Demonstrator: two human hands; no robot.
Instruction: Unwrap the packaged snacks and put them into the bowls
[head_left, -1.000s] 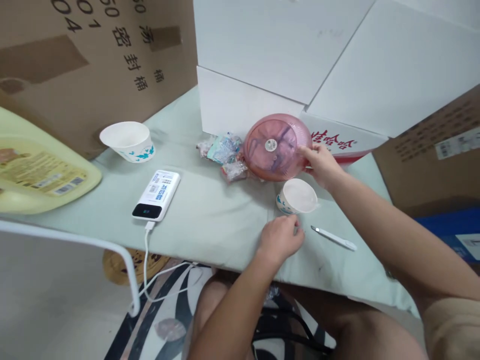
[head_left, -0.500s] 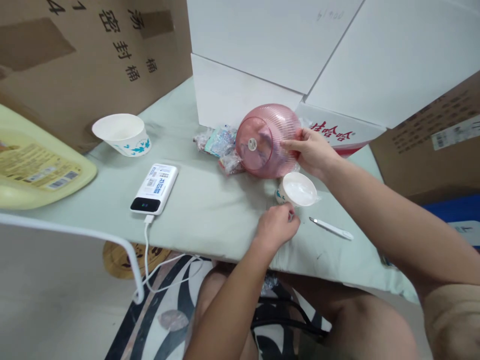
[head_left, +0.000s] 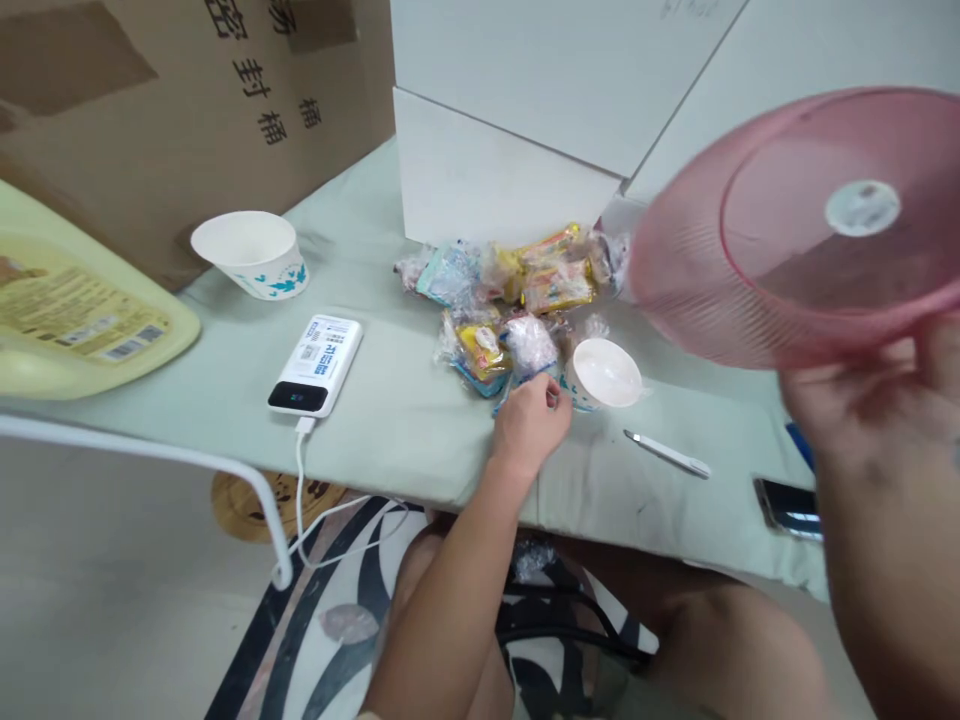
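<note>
My right hand grips the rim of a pink translucent ribbed plastic bowl, raised and tilted at the right with its stickered base towards me. My left hand rests by the front of a pile of wrapped snack packets, its fingers curled. Whatever lies in those fingers, if anything, is hidden. Just right of this hand stands a small white paper cup with a blue leaf print, clear plastic at its rim. A slim white-handled knife lies on the cloth-covered table.
Another paper cup stands at the left behind a white power bank with a cable plugged in. A yellow jug leans in at far left. Cardboard and white boxes line the back. A dark phone lies near the right edge.
My right hand has lifted the pink bowl away to the right and closer to me, and the snack packets now lie in a pile on the table. My left hand has shifted slightly left, towards them.
</note>
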